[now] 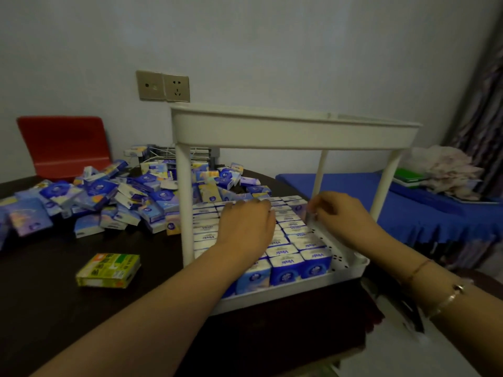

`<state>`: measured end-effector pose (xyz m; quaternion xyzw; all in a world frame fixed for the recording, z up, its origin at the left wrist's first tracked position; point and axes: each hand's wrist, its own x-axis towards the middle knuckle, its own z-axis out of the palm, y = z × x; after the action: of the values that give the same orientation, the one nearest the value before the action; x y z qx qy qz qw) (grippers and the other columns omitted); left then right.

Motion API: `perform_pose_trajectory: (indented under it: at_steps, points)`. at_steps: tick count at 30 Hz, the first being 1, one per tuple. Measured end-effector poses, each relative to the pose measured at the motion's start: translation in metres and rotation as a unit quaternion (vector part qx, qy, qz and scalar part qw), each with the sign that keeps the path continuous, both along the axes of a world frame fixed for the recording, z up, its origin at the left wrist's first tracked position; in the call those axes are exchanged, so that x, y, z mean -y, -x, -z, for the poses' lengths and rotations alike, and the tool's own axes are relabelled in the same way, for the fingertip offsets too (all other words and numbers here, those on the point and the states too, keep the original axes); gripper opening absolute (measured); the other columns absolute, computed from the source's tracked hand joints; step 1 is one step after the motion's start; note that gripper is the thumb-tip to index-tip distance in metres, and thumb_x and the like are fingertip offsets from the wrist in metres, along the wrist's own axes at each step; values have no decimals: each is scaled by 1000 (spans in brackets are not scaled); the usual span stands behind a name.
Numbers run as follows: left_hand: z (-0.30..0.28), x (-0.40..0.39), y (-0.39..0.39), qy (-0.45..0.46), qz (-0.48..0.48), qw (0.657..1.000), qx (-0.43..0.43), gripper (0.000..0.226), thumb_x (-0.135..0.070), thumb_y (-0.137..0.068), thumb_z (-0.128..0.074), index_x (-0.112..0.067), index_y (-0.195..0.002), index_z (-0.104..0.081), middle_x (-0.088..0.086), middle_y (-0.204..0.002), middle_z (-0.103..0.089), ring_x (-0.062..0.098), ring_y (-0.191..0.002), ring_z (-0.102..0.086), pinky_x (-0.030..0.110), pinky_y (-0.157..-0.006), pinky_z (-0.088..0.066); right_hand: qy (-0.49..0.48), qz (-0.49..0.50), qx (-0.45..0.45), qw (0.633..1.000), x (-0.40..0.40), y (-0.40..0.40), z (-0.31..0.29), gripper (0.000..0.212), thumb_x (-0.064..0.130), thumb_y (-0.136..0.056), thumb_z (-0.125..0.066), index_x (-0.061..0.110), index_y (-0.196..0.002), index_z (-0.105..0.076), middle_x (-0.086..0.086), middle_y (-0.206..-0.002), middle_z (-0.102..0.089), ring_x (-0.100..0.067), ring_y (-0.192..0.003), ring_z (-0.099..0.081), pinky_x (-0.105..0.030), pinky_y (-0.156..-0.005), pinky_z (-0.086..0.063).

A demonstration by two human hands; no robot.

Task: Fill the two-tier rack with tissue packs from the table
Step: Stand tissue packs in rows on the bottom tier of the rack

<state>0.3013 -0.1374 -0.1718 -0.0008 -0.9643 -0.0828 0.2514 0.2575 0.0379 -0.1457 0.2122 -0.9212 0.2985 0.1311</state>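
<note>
A white two-tier rack (294,131) stands on the dark table (49,308). Its lower tier holds several rows of upright blue-and-white tissue packs (285,261). My left hand (246,227) lies flat on top of the packed rows, fingers straight, pressing on them. My right hand (340,216) reaches in from the right and pinches a tissue pack (311,217) at the right end of the far rows. Nothing shows above the top tier's rim. A loose heap of tissue packs (109,197) lies on the table to the left and behind the rack.
A yellow-green box (109,270) lies on the table in front of the heap. A red chair back (64,146) stands at the far left. A blue-covered surface (408,210) with a bundle on it is to the right. Wall sockets (163,85) sit behind the rack.
</note>
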Motion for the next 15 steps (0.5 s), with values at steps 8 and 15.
perform_pose_trajectory:
  at_steps: [8,15]
  points:
    - [-14,28,-109,-163,147,975,-28,22,-27,-97,-45,-34,-115,-56,-15,-114,-60,1,-104,-54,25,-93,-45,87,-154,-9,984,41,-117,-31,26,7,-90,-48,25,-84,-65,8,-79,-68,-3,-74,-64,-19,-69,-53]
    - [8,134,-155,-254,31,966,-29,12,-31,-90,-48,-37,-92,-59,-10,-78,-67,4,-68,-62,41,-67,-54,94,-251,33,963,137,-148,-17,20,8,-89,-52,22,-87,-65,5,-83,-69,-2,-79,-65,-22,-74,-53]
